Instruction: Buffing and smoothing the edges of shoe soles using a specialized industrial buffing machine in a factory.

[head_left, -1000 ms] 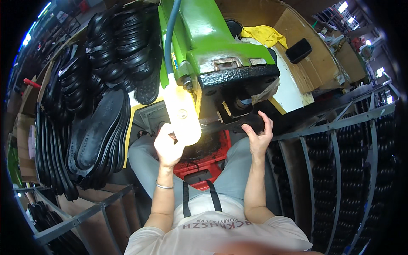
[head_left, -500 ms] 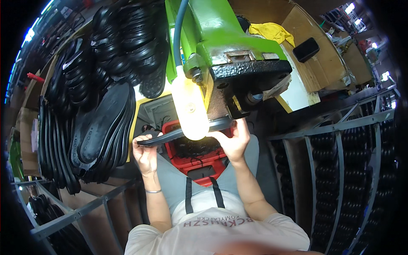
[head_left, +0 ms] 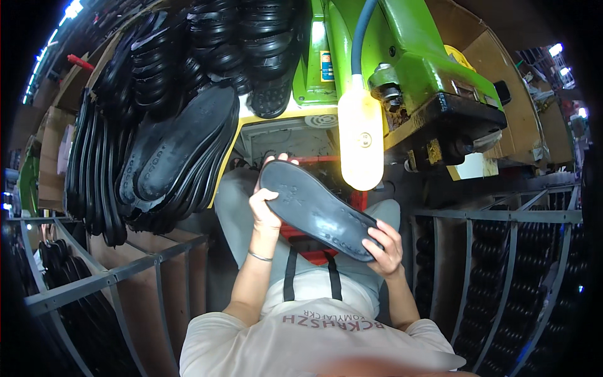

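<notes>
A black shoe sole [head_left: 317, 210] is held between my two hands over my lap, its broad flat face turned up. My left hand [head_left: 267, 204] grips its upper left end, thumb on the face and fingers behind the rim. My right hand [head_left: 386, 248] pinches the lower right end, fingertips lying over the edge. Just beyond the sole hangs a glowing lamp [head_left: 361, 141] in front of a green machine [head_left: 414, 50], whose black head [head_left: 443, 122] is to the right and apart from the sole. Partly hidden beneath the sole is a red bin [head_left: 314, 166].
Stacked black soles [head_left: 182, 144] crowd the bench at the left. A cardboard box [head_left: 502, 69] stands behind the machine. Metal racks flank me: the right rack [head_left: 465, 270] holds rows of black soles, and the left rack [head_left: 135, 270] has brown boards.
The sole has come away from the machine head toward me and turned from edge-on to face up. Both hands moved with it, and the view has shifted.
</notes>
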### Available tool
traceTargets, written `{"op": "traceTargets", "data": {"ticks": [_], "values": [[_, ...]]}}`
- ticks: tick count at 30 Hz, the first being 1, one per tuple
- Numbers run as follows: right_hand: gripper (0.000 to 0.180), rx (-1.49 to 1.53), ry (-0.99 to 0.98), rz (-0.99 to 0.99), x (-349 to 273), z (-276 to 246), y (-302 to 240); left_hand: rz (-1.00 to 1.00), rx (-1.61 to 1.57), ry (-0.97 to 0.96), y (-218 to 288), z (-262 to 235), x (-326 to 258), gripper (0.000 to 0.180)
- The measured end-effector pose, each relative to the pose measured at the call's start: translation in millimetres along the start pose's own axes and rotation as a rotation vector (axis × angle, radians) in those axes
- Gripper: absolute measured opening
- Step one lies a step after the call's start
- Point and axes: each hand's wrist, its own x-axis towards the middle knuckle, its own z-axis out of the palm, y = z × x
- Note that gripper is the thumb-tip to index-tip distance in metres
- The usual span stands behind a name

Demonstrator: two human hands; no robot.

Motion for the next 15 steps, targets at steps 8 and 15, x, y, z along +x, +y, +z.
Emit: {"op": "traceTargets", "data": {"ticks": [8,15], "values": [[0.028,-0.181,-0.098,0.028,-38,-44,-21,-0.257,0.074,-0.092,-56,1,11,0.079],[0.019,-0.320,-0.153,0.106,-59,-68,-29,-0.427,-0.005,-0.107,-102,7,26,0.078]]}}
